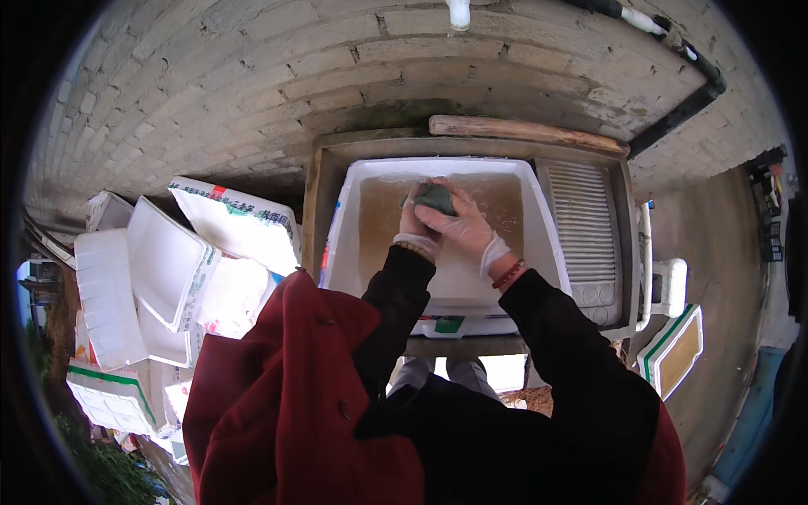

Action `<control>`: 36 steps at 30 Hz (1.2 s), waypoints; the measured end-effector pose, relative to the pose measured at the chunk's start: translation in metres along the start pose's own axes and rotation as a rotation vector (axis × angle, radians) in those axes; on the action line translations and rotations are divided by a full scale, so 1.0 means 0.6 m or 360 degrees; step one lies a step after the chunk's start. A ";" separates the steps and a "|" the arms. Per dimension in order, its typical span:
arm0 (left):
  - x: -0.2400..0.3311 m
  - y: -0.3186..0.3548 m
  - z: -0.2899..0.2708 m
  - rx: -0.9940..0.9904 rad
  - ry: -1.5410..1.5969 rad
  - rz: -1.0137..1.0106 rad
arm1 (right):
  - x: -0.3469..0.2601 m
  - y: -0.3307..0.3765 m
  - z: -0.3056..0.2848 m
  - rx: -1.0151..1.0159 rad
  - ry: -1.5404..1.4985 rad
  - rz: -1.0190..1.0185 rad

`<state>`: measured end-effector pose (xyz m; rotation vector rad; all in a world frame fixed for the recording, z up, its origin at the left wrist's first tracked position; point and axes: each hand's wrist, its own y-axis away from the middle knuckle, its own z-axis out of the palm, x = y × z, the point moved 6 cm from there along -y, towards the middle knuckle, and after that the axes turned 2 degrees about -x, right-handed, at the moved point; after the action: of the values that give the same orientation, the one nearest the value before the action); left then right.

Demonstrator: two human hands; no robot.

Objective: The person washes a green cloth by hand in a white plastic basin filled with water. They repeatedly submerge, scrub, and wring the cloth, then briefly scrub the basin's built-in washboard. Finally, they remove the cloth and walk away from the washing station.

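Red coat [307,396], white box [540,231] of water [379,219]

I see a rectangular grey concrete sink [314,198] standing before a wall of rough grey-brown bricks [252,80]. A weathered brown wooden log [526,133] lies along the sink's back rim. Past the sink's back-right corner bends a black pipe [677,111]; right of the sink spreads grey-brown floor [711,244]. Left of the sink, pale light brightens piled white foam boxes [168,261].
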<state>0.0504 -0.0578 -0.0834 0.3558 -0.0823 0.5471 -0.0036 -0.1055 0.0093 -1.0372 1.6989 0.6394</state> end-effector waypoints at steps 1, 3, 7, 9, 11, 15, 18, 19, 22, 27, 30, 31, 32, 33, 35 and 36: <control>0.008 0.009 -0.006 -0.0075 0.0041 0.0039 | 0.005 -0.004 0.022 0.0109 0.0087 -0.0030; -0.047 0.000 0.002 0.0012 -0.0058 0.0034 | 0.080 -0.022 -0.009 0.0426 0.0076 0.0130; -0.057 0.020 0.015 0.0194 -0.0330 0.0013 | 0.114 -0.048 -0.017 0.0333 -0.1249 0.0629; -0.042 0.037 0.063 0.0114 -0.0210 -0.0062 | 0.090 -0.032 -0.017 0.0208 -0.1392 0.0584; -0.014 0.050 0.076 -0.0003 -0.0177 -0.0051 | 0.047 -0.009 -0.008 0.0091 -0.1082 0.0303; -0.006 0.044 0.044 -0.0171 -0.0102 -0.0003 | 0.051 -0.020 0.007 0.0130 -0.0632 0.0249; -0.053 0.052 0.058 0.0115 -0.0358 -0.0020 | 0.114 -0.045 -0.016 0.0248 -0.1333 0.0662; -0.055 0.057 0.065 0.0173 -0.0425 -0.0008 | 0.120 -0.051 -0.012 0.0309 -0.1680 0.0820; -0.030 0.047 0.077 0.0104 -0.0412 0.0027 | 0.088 -0.038 -0.016 0.0244 -0.1040 0.0123; 0.000 0.075 0.095 -0.0088 -0.0212 -0.0311 | -0.038 0.047 -0.012 0.0216 0.0288 -0.0693; -0.028 0.078 0.107 0.0113 -0.0331 -0.0285 | -0.024 0.024 -0.032 0.0115 0.0540 -0.0586; -0.031 0.073 0.099 0.0158 -0.0374 -0.0245 | -0.023 0.016 -0.032 0.0103 0.0555 -0.0528; -0.033 0.068 0.092 0.0203 -0.0418 -0.0207 | -0.023 0.008 -0.030 0.0091 0.0568 -0.0471; -0.035 0.063 0.086 0.0247 -0.0461 -0.0169 | -0.022 0.002 -0.026 0.0104 0.0594 -0.0383; -0.032 0.055 0.073 0.0335 -0.0547 -0.0075 | -0.018 -0.003 -0.023 0.0152 0.0599 -0.0299; -0.031 0.052 0.068 0.0336 -0.0549 -0.0049 | -0.018 -0.002 -0.022 0.0191 0.0579 -0.0296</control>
<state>0.0190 -0.0567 -0.0385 0.6546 -0.3528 0.4607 -0.0075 -0.1133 0.0242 -1.2630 1.8954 0.2340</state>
